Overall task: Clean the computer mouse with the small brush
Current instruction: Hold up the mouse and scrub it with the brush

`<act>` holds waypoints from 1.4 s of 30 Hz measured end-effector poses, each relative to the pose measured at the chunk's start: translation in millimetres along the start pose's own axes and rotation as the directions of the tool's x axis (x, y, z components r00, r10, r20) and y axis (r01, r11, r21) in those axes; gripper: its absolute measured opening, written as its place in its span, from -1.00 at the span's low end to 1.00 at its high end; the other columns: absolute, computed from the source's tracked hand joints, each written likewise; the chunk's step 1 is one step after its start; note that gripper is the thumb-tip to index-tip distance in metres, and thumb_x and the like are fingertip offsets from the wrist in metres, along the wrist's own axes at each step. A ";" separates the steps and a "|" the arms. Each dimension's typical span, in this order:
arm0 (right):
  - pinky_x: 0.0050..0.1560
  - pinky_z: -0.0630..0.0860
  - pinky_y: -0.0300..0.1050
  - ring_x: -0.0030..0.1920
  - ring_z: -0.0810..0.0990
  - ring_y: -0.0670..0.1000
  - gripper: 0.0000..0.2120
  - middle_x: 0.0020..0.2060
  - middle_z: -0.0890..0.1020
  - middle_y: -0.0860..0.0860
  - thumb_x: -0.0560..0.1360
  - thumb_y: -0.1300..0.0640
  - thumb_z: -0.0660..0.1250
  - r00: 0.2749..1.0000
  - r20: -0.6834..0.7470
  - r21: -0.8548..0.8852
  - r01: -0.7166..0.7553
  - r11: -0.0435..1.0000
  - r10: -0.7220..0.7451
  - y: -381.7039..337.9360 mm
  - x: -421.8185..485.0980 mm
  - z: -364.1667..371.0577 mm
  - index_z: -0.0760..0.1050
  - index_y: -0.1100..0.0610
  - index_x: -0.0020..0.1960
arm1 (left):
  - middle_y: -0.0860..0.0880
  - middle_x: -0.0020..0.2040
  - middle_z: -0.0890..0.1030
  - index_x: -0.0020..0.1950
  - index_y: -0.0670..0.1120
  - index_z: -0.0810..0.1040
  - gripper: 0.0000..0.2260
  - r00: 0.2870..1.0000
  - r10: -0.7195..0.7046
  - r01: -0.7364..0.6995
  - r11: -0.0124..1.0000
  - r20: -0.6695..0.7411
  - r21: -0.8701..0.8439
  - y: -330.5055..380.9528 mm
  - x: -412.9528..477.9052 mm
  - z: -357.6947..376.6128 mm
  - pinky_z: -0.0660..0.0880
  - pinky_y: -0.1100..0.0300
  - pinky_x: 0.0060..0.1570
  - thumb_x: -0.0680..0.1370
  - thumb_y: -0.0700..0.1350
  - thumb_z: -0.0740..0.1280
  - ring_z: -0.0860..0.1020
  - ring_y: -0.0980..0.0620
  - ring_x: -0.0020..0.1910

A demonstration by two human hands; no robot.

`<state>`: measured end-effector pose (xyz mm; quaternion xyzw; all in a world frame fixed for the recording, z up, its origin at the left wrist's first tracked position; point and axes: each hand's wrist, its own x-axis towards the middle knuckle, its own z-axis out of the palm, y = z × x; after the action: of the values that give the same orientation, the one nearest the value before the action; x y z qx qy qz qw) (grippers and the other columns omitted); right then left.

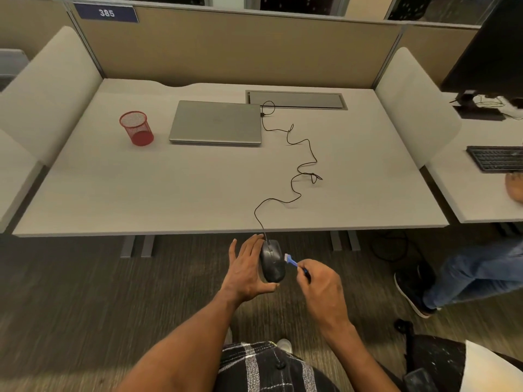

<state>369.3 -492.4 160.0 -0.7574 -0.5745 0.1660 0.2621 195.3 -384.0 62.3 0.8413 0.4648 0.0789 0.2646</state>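
The black mouse (272, 261) sits off the desk, cradled in your left hand (245, 268) below the front edge, fingers spread behind it. Your right hand (321, 284) pinches the small blue brush (293, 261), bristles touching the mouse's right side. Its cable (300, 165) trails across the desk (113, 193) to the closed laptop (216, 122). A red mesh cup (137, 128) stands left of it.

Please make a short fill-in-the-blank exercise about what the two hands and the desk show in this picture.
The left hand holds the black ____.
The right hand holds a small brush with a ____ handle.
The laptop on the desk is ____.
The mesh cup is ____.

Missing words: mouse; blue; closed; red
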 end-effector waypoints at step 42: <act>-0.06 0.64 -0.28 -0.08 0.65 -0.21 -0.83 -0.07 0.70 -0.11 0.55 0.27 0.46 0.999 -0.045 0.128 0.005 0.992 0.001 35.9 -27.0 1.5 0.68 0.08 0.11 | -0.01 0.69 0.13 0.70 -0.02 0.03 0.16 0.999 -0.035 0.035 0.998 0.018 -0.054 -3.2 -0.4 -0.9 -0.29 -0.26 0.63 0.32 0.50 0.47 0.04 0.01 0.69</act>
<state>388.9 -525.2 136.3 -0.7420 -0.5573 0.1855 0.3233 192.3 -382.6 61.5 0.8262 0.4748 0.0796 0.2926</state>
